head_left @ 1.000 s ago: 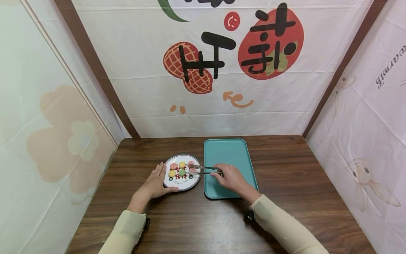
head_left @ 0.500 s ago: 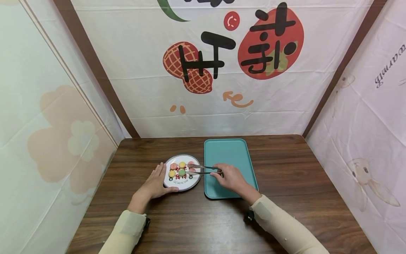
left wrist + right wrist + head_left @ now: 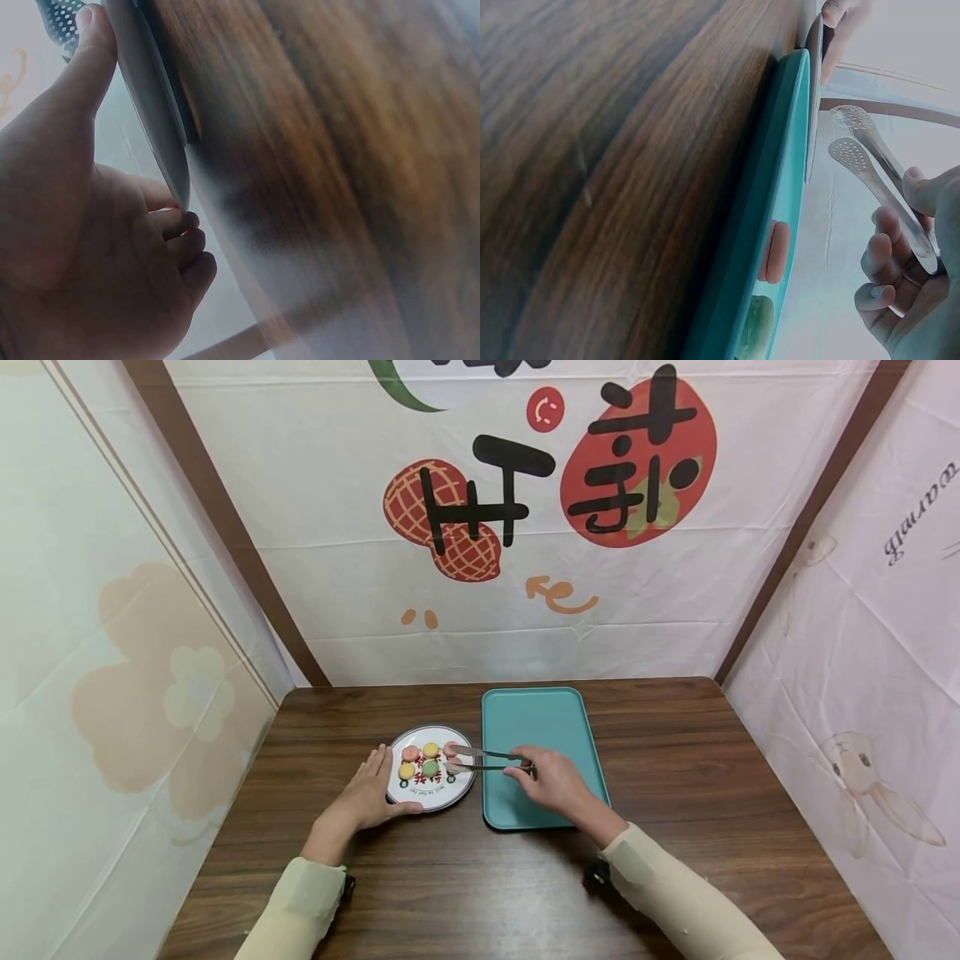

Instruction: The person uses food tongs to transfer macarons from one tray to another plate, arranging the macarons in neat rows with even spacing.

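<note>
The right hand [image 3: 555, 782] has edged right, pinching metal tongs [image 3: 883, 191] spread near pink macarons [image 3: 448, 747] on the plate [image 3: 450, 798] — likely lining up a pick, calling next for a gentle squeeze — while the left hand [image 3: 367, 795], splayed, touches the plate's left side.

Both arms reach forward from the near edge, converging, pale sleeves ending short of bare wrists. Left sleeve [image 3: 296, 902] angles up and inward; left hand [image 3: 367, 792] lies back up, four fingers extended forward close together, left thumb [image 3: 405, 808] spread wide toward the right. Left wrist view: palm side showing, thumb straight, fingertips slightly bent. Right sleeve [image 3: 686, 893] slants in from lower right; right hand [image 3: 553, 783] holds a pinch, right thumb [image 3: 922, 191] opposing curled fingers [image 3: 881, 255]. Hands apart, roughly level with each other.
</note>
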The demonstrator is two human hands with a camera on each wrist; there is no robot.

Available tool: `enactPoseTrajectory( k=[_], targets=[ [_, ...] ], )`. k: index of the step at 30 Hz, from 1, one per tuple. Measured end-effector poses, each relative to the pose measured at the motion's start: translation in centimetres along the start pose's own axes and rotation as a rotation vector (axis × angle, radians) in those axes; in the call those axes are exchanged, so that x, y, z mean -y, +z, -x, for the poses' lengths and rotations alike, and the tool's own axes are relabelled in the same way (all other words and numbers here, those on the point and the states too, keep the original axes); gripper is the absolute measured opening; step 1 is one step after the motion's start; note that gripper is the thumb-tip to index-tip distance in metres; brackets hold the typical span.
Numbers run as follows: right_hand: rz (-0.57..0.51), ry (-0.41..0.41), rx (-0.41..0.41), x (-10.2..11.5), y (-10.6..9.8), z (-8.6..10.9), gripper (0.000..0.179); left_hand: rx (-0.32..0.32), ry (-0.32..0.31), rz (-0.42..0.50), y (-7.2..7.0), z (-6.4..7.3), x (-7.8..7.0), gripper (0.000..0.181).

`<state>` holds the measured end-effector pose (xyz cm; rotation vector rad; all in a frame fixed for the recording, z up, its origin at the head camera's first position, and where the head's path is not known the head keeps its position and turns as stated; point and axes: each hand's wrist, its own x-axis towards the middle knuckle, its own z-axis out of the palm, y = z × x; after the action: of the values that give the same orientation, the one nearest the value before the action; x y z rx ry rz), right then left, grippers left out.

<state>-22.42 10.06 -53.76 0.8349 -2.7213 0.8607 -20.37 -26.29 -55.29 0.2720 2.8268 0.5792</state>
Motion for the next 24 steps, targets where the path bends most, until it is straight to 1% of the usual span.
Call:
enactPoseTrajectory(
  k=[8,13,18,24],
  targets=[
    [-0.016,-0.001,-0.024,-0.3,-0.7,0.6,0.035,-0.006,0.003,0.004,0.0,0.1,0.0,0.136],
    [-0.041,-0.005,-0.016,-0.6,-1.1,1.0,0.036,-0.002,0.002,-0.002,0.1,0.1,0.1,0.136],
    [-0.071,0.018,-0.003,-0.9,-1.6,1.5,0.037,0.000,0.003,0.004,0.2,0.2,0.1,0.136],
    [-0.067,0.045,-0.017,-1.3,-2.2,2.1,0.036,-0.004,0.008,0.002,0.2,0.1,0.1,0.135]
  ],
)
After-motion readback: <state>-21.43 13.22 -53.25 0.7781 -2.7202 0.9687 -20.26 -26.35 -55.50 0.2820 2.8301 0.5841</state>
